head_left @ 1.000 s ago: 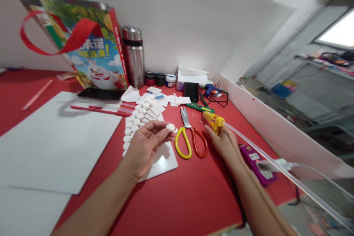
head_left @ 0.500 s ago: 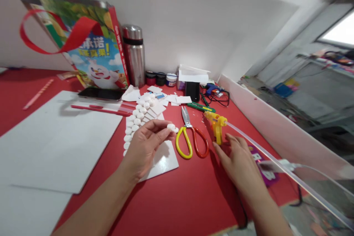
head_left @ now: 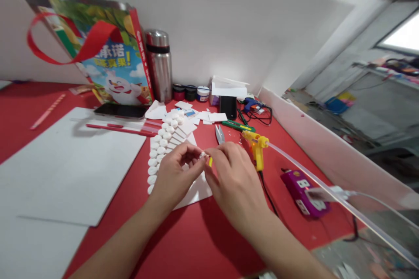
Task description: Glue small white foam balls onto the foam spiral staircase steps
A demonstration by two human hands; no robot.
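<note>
In the head view I see two bare hands meeting over a red table (head_left: 196, 244), and I take the spot where their fingertips meet as the middle of the clock, twelve pointing away from the person. A small white piece (head_left: 203, 155) is right there at the hub. The left hand (head_left: 175, 174), at eight o'clock, has thumb and fingers clamped on it. The right hand (head_left: 237, 183), at four, brings its bent fingertips up to the same piece; I can't tell whether they close on it.

Beneath the hands lies a white board (head_left: 196, 192), with rows of white discs (head_left: 161, 150) running from nine towards eleven. Scissors (head_left: 219, 134) poke their blades out at one, the handles mostly behind the right hand. At two there's a green cutter (head_left: 238, 126). A yellow glue gun (head_left: 258, 148) sits at three, untouched, its long clear stick (head_left: 304, 176) slanting off towards four, over a purple power strip (head_left: 303, 196). A steel flask (head_left: 161, 69) stands upright at eleven.
</note>
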